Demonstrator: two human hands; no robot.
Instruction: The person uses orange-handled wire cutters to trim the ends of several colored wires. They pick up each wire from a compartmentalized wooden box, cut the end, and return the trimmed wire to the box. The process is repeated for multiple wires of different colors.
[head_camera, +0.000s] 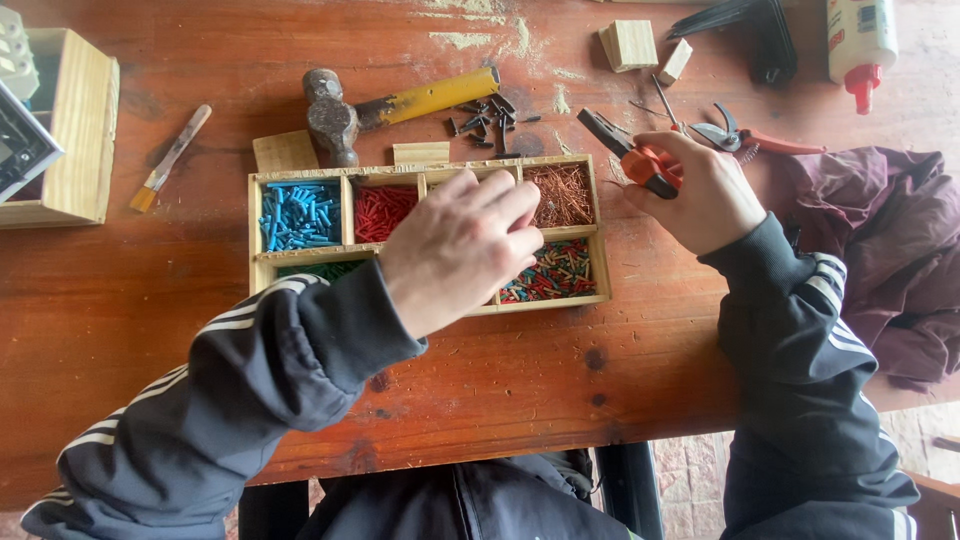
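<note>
A shallow wooden tray (254, 228) with several compartments lies on the red-brown table. It holds blue pieces (299, 214), red pieces (381, 211), copper-coloured wire bits (560, 193), mixed-colour pieces (553, 271) and green pieces (322, 268). My left hand (462, 246) hovers over the tray's middle, fingers bent downward; whatever is under it is hidden. My right hand (693, 190) is to the right of the tray, closed around orange-handled pliers (634, 156) whose dark jaws point up-left.
A hammer with a yellow handle (395, 106) lies behind the tray beside dark screws (486, 116). Red pruning shears (745, 139), small wood blocks (629, 44), a glue bottle (860, 40), a small brush (169, 160), a wooden box (78, 130) and maroon cloth (884, 240) surround the work area.
</note>
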